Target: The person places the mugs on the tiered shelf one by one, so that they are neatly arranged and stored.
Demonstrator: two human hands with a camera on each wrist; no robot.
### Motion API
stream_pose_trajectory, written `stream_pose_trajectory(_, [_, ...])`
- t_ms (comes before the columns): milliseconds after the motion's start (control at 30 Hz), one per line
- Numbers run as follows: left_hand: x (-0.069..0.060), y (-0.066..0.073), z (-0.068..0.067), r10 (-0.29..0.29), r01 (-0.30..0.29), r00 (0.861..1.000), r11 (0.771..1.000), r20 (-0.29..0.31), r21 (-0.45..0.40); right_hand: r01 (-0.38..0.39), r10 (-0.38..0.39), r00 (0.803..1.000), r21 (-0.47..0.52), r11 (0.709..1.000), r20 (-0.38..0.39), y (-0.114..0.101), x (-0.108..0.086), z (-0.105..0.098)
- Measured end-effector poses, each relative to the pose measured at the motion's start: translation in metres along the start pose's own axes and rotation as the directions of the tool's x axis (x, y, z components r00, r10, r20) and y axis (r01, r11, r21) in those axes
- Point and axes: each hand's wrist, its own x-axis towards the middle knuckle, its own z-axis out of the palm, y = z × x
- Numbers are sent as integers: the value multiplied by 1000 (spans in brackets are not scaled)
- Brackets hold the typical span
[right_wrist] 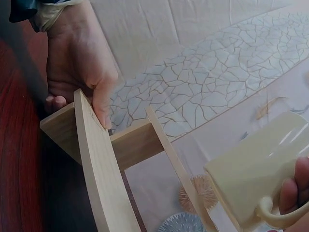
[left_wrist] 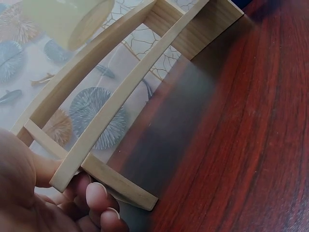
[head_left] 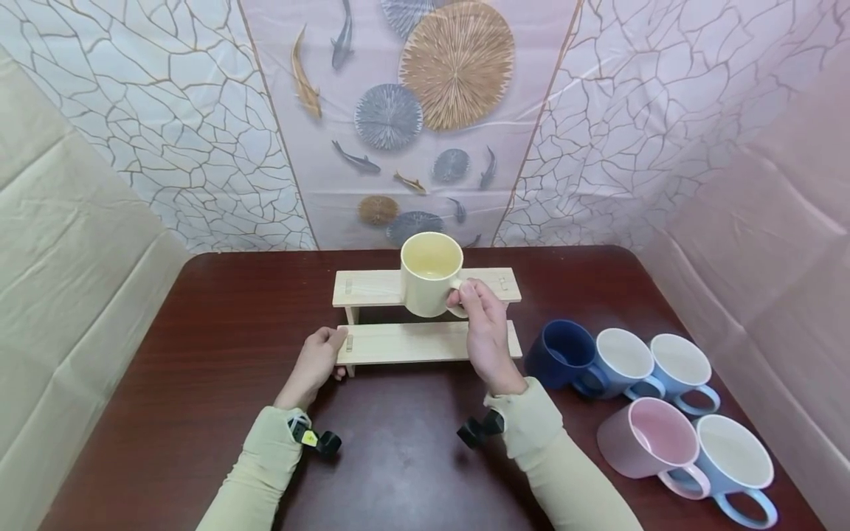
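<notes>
A pale yellow mug (head_left: 425, 276) is held by its handle in my right hand (head_left: 490, 335), upright in front of the upper board of a two-step wooden rack (head_left: 405, 343). In the right wrist view the mug (right_wrist: 256, 169) hangs beside the rack's upper board, apart from it as far as that view shows. My left hand (head_left: 319, 361) grips the left end of the lower board, thumb on top and fingers beneath; the left wrist view shows the same hand (left_wrist: 63, 193) curled round that board's end (left_wrist: 116, 104).
To the right on the dark red table (head_left: 219, 354) stand a dark blue mug (head_left: 561, 352), a pink mug (head_left: 647, 439) and several light blue mugs with white insides (head_left: 733, 453). A patterned cloth (head_left: 412, 169) hangs behind the table.
</notes>
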Motion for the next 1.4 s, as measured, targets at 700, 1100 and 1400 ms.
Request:
stream_pose_trajectory(700, [-2, 1, 1, 4, -4, 1000, 1000, -11, -18, -10, 11, 999, -15, 1000, 53, 10, 13, 21])
stream_pose_trajectory(1100, [-2, 2, 2, -4, 3, 1000, 1000, -11, -17, -39, 39, 997, 9, 999, 59, 13, 18, 34])
stream_pose_trajectory(1400, [-1, 0, 2, -1, 0, 1000, 1000, -11, -21, -43, 43, 997, 1, 999, 69, 15, 22, 44])
